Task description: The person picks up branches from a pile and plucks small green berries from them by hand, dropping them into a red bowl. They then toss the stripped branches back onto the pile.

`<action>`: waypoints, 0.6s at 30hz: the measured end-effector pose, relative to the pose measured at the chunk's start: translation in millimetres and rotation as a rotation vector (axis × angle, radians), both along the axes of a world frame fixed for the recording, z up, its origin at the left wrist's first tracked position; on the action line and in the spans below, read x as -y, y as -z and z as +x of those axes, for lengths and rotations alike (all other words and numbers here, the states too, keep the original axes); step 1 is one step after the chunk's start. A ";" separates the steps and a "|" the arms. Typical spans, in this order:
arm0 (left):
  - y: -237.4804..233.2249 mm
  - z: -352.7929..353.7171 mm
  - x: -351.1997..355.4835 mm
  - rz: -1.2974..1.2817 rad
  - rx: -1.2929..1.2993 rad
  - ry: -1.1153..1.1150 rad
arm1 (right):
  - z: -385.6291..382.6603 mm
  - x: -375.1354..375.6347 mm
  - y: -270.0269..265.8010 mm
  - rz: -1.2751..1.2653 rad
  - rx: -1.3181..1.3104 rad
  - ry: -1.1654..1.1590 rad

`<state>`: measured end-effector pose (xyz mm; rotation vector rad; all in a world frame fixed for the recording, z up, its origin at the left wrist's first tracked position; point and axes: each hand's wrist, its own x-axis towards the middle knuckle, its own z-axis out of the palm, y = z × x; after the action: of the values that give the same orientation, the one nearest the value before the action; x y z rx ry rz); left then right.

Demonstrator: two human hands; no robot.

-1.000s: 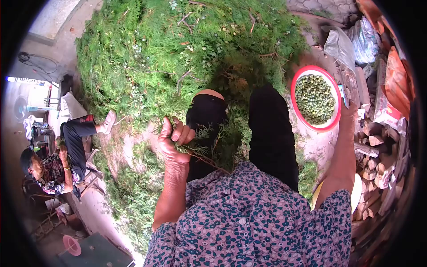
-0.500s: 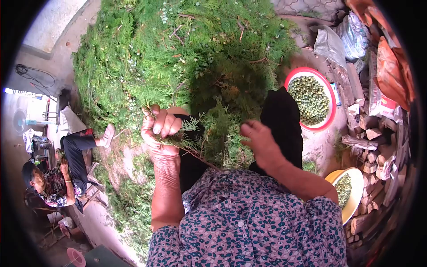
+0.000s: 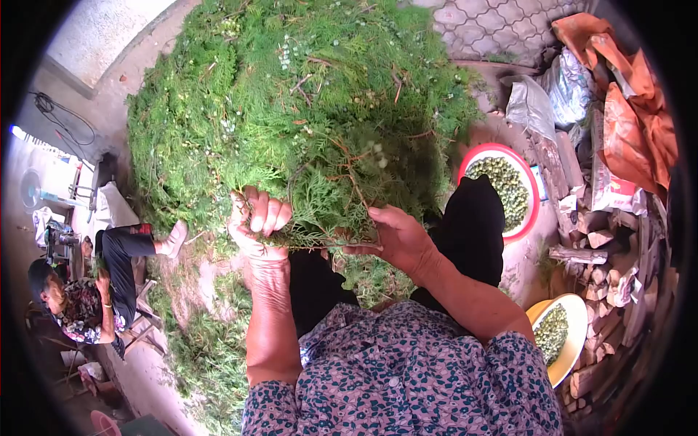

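In front of my lap, a leafy evergreen branch (image 3: 327,211) with flat, scaly green sprays stretches between both hands. My left hand (image 3: 259,221) is closed, its fingers curled around the branch's left end. Around the brown woody stem at the other end, the thumb and fingers of my right hand (image 3: 400,236) are pinched. A few pale round cones hang blurred on a twig above the right hand. Just beyond both hands lies a large heap of cut evergreen branches (image 3: 240,109), dotted with pale cones.
A red-rimmed basin (image 3: 534,211) of green cones stands by my right knee; a yellow basin (image 3: 578,345) with more sits nearer. Stacked firewood (image 3: 600,291) and plastic sacks (image 3: 531,105) line the right. At left, another person (image 3: 76,298) sits on a chair.
My right hand has moved from empty beside the lap to gripping the branch's stem. The branch is now held out between both hands, and the view has shifted slightly.
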<state>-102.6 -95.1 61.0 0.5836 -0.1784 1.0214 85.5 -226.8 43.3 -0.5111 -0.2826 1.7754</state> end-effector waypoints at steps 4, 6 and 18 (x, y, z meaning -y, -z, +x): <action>7.1 -3.1 0.9 -0.088 -0.137 -0.167 | 4.2 -10.3 -1.3 0.090 0.058 0.074; 1.0 1.1 7.1 -0.225 -0.278 -0.265 | 6.5 -11.3 -6.0 0.092 0.111 0.169; -40.6 69.5 35.7 0.529 -1.414 -0.851 | 42.1 -38.4 -19.8 0.191 0.468 0.340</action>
<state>-33.1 -130.8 101.6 1.8213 1.1726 1.1192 127.7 -188.4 63.2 -0.7838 -0.6443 1.2695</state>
